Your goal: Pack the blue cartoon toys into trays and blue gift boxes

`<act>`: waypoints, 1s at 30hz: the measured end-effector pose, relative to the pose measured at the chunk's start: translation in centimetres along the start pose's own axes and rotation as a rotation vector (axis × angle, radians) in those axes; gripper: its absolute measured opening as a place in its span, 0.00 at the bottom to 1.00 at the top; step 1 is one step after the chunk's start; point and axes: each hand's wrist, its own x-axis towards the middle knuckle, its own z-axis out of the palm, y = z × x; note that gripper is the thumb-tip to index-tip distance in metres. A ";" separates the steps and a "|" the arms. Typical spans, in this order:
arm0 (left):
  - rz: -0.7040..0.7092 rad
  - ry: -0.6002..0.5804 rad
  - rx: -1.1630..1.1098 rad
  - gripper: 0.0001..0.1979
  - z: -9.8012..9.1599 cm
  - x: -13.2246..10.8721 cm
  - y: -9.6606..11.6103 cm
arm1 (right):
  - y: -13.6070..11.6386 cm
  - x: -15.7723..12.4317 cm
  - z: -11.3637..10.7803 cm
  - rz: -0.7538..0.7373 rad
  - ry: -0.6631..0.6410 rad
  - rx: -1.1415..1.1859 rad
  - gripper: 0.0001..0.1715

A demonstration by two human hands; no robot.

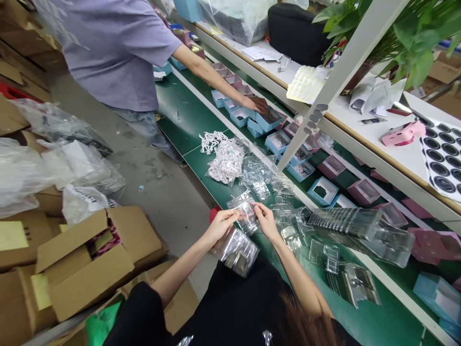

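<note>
My left hand [222,225] pinches the left edge of a clear plastic tray [247,216], and the fingers of my right hand [265,219] are closed on its right edge. Below it, close to my body, lies a stack of clear plastic trays [237,252]; what supports it is hidden. More loose clear trays [284,216] are scattered on the green table right of my hands. Just beyond them sit a bag of white cables [226,162] and crumpled clear plastic film [256,169].
A co-worker in a purple shirt [118,48] reaches over blue boxes [268,119] on the green belt [194,113]. Long stacked trays [360,228] lie to the right. A white post [324,96] rises before me. Open cardboard boxes [144,235] stand on the left.
</note>
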 end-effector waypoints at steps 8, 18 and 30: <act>-0.082 0.233 0.053 0.23 -3.2 -2.1 -1.5 | -3.7 6.8 -2.8 -0.254 0.112 -0.263 0.29; -0.104 0.339 -0.075 0.22 -4.0 -2.8 -2.4 | -4.5 3.6 0.7 -0.343 -0.430 -0.464 0.19; -0.023 0.525 -0.393 0.23 -4.8 -1.1 -3.5 | -5.6 6.4 0.8 -0.466 -0.035 -0.691 0.27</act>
